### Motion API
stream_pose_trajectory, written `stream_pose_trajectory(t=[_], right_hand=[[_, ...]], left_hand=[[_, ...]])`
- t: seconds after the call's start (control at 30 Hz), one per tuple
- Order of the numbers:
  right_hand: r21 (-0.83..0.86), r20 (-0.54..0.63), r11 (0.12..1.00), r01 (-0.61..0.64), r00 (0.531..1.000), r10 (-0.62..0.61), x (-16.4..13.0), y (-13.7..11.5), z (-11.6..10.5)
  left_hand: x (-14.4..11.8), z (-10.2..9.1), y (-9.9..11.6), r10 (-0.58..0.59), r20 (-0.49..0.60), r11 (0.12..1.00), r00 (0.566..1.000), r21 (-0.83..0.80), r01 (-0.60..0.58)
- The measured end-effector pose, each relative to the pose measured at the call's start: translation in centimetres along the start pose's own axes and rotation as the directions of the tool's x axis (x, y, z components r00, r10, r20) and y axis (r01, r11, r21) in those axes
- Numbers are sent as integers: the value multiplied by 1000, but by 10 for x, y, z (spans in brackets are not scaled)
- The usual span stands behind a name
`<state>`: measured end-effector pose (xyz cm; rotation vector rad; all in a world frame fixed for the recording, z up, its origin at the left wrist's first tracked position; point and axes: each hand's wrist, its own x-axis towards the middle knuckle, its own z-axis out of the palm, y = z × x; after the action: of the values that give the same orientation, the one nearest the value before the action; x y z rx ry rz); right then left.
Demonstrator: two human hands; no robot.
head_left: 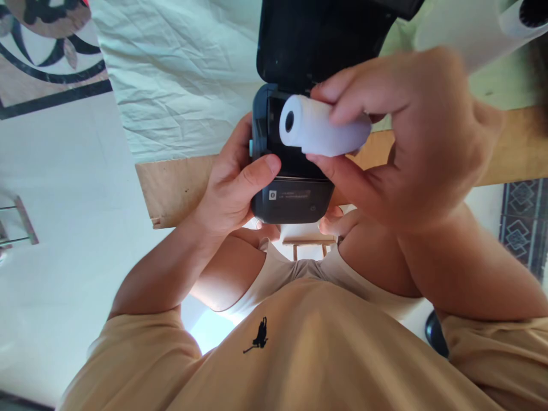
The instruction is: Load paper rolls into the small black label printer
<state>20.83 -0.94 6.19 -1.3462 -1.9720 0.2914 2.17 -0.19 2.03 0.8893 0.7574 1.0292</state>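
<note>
A small dark portable receipt printer (293, 206) is gripped by my left hand (233, 182), whose thumb lies over its near left edge. The printer's black lid (325, 40) stands open on the far side, baring the compartment. Between the thumb and fingers of my right hand (411, 125) is a white paper roll (319, 123) with a dark core hole facing left. The roll is tilted and sits over the open compartment; whether it touches the inside I cannot tell.
A pale wrinkled cloth (180, 74) covers the table, with its wooden edge (180, 191) showing in front. At the upper right is a white cylindrical object (466, 28) with a dark end. My legs are below the table edge, and a small wooden stool (308, 243) shows between them.
</note>
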Motion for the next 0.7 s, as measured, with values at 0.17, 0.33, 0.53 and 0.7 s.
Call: stream_pose_trajectory(t=[0.17, 0.33, 0.53, 0.7], right_hand=[[-44, -50, 982, 181, 982, -183, -7, -2, 3], [-52, -25, 990, 135, 990, -136, -5, -4, 6], [-65, -6, 985, 159, 987, -159, -4, 1, 6], [-111, -81, 979, 173, 980, -182, -9, 3, 6]], left_hand=[[0, -7, -3, 48, 103, 999, 994, -24, -45], [-2, -6, 0, -3, 73, 999, 997, -32, 6], [-4, -5, 3, -41, 57, 999, 998, -14, 42], [-3, -5, 3, -27, 56, 1000, 998, -3, 27]])
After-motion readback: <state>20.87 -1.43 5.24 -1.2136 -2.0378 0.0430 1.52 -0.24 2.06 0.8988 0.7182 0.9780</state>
